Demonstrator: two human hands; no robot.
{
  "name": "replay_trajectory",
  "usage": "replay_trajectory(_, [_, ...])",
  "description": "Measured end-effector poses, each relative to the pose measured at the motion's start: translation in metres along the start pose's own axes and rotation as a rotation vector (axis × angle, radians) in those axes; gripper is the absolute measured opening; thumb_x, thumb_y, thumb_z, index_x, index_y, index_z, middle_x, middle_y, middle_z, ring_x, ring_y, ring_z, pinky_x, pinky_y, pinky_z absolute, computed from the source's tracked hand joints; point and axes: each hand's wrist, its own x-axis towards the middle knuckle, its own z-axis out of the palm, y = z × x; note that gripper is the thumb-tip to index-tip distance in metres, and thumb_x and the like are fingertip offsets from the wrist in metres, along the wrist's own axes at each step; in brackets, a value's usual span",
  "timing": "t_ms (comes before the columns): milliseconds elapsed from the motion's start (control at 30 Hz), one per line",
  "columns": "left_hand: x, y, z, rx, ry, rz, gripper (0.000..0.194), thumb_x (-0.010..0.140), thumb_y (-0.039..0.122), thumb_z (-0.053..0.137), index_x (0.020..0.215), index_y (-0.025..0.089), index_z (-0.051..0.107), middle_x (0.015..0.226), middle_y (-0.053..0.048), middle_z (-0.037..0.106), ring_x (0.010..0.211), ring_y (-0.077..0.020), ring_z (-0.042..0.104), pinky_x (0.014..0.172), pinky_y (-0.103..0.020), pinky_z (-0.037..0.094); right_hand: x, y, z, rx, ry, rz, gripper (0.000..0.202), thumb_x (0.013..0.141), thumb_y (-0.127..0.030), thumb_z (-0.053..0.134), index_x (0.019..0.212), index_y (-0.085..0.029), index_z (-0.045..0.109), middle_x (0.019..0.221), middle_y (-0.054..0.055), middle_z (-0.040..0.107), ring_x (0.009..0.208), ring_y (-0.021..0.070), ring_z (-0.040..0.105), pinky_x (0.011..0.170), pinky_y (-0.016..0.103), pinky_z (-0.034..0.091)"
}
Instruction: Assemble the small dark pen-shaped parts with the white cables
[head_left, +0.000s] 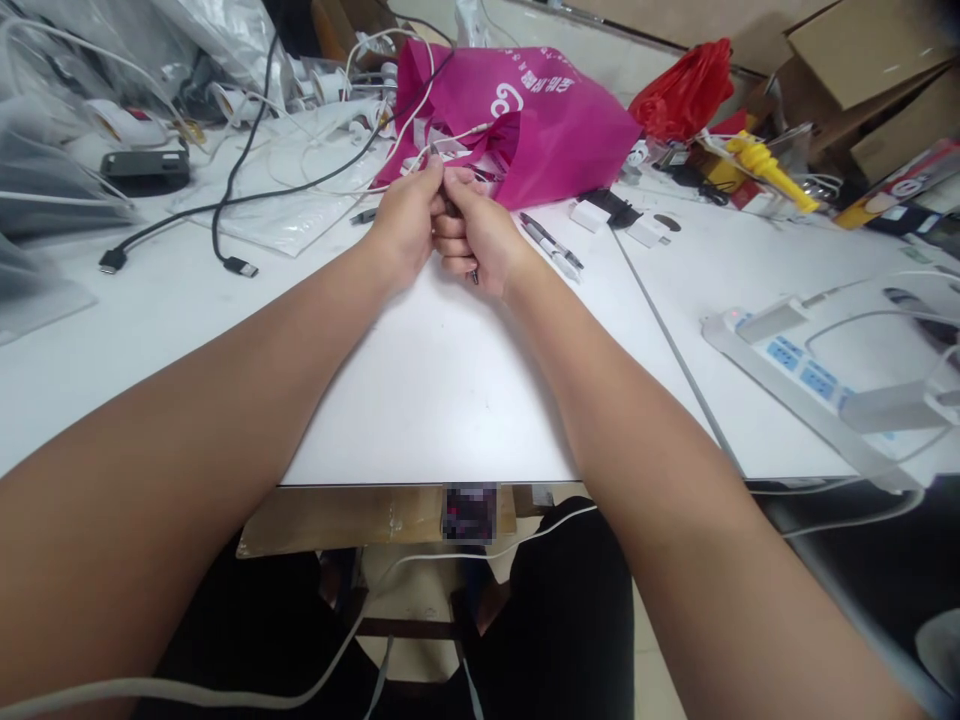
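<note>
One dark pen (474, 277), mostly hidden, is grasped in my right hand (484, 235) over the counter (427, 390); whether my left hand (405, 228) holds it too, I cannot tell. Slack fingers could let it drop. I count two loose pens (555, 244) right, one pink bag (574, 145) far, two black plugs (241, 267) left.

slim dark pen-like object (474, 277), mostly hidden within the curled fingers (454, 246)

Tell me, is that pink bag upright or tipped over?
Tipped over: the pink bag lies on its side on the white table, its open mouth facing the left hand and right hand.
</note>
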Motion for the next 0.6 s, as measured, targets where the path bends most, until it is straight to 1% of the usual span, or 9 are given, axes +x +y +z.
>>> replay_trajectory(67, [0.000,0.001,-0.004,-0.003,0.017,-0.043,0.094,0.093,0.105,0.035,0.156,0.047,0.074,0.129,-0.003,0.090,0.143,-0.0426,0.073,0.108,-0.069,0.062,0.002,0.002,-0.004,0.043,-0.035,0.040,0.050,0.113,-0.061,0.068,0.083,-0.027,0.047,0.056,-0.011,0.024,0.052,0.0110,0.010,0.046,0.027,0.011])
replay_trajectory(167, [0.000,0.002,-0.011,0.003,0.037,-0.081,0.082,0.095,0.098,0.045,0.160,0.054,0.069,0.140,0.003,0.087,0.151,-0.0407,0.069,0.112,-0.068,0.063,0.003,0.002,-0.007,0.083,-0.082,0.070,0.046,0.116,-0.057,0.065,0.085,-0.027,0.050,0.056,-0.011,0.023,0.051,0.0098,0.008,0.044,0.024,0.010])
replay_trajectory(233, [0.002,0.001,-0.013,-0.052,0.082,-0.083,0.077,0.102,0.089,0.042,0.163,0.051,0.068,0.156,0.007,0.079,0.156,-0.0385,0.066,0.116,-0.065,0.063,0.000,-0.002,-0.007,0.073,-0.092,0.114,0.045,0.118,-0.055,0.063,0.085,-0.027,0.051,0.057,-0.011,0.023,0.050,0.0098,0.009,0.041,0.024,0.011])
replay_trajectory(300, [0.004,0.001,-0.014,-0.106,0.123,-0.066,0.073,0.108,0.081,0.036,0.163,0.045,0.069,0.166,0.007,0.071,0.158,-0.0369,0.065,0.120,-0.063,0.062,-0.002,-0.006,-0.004,0.057,-0.088,0.156,0.045,0.120,-0.055,0.059,0.085,-0.027,0.051,0.057,-0.011,0.024,0.049,0.0105,0.010,0.039,0.024,0.013])
replay_trajectory(333, [0.005,0.001,-0.014,-0.114,0.132,-0.052,0.073,0.109,0.080,0.036,0.161,0.044,0.071,0.166,0.006,0.072,0.158,-0.0370,0.065,0.120,-0.063,0.063,-0.003,-0.008,-0.003,0.054,-0.087,0.164,0.045,0.121,-0.054,0.057,0.085,-0.027,0.052,0.057,-0.011,0.024,0.049,0.0108,0.011,0.038,0.023,0.014])
replay_trajectory(367, [0.005,0.002,-0.014,-0.109,0.133,-0.034,0.073,0.108,0.083,0.038,0.159,0.044,0.073,0.161,0.004,0.076,0.157,-0.0376,0.065,0.119,-0.064,0.063,-0.004,-0.009,-0.001,0.052,-0.088,0.159,0.044,0.121,-0.053,0.055,0.086,-0.027,0.052,0.057,-0.011,0.024,0.048,0.0107,0.011,0.038,0.023,0.014])
replay_trajectory(467, [0.007,0.002,-0.015,-0.092,0.103,0.004,0.072,0.103,0.092,0.049,0.152,0.048,0.077,0.141,-0.002,0.086,0.155,-0.0397,0.066,0.112,-0.069,0.065,-0.004,-0.006,0.004,0.026,-0.085,0.112,0.045,0.122,-0.054,0.056,0.086,-0.026,0.052,0.058,-0.011,0.026,0.048,0.0095,0.011,0.038,0.021,0.015])
replay_trajectory(533, [0.008,0.001,-0.017,-0.102,0.079,-0.006,0.070,0.100,0.093,0.054,0.149,0.050,0.078,0.136,-0.002,0.088,0.156,-0.0397,0.066,0.112,-0.071,0.064,-0.003,-0.001,0.008,-0.027,-0.056,0.070,0.047,0.121,-0.056,0.058,0.086,-0.026,0.051,0.058,-0.011,0.026,0.048,0.0090,0.012,0.039,0.020,0.015])
replay_trajectory(600, [0.010,-0.001,-0.018,-0.071,0.050,-0.040,0.069,0.095,0.094,0.060,0.147,0.052,0.079,0.131,-0.002,0.089,0.157,-0.0405,0.065,0.112,-0.071,0.063,-0.001,0.004,0.010,-0.105,0.003,0.026,0.048,0.121,-0.057,0.056,0.085,-0.026,0.050,0.057,-0.011,0.027,0.048,0.0097,0.016,0.039,0.021,0.016])
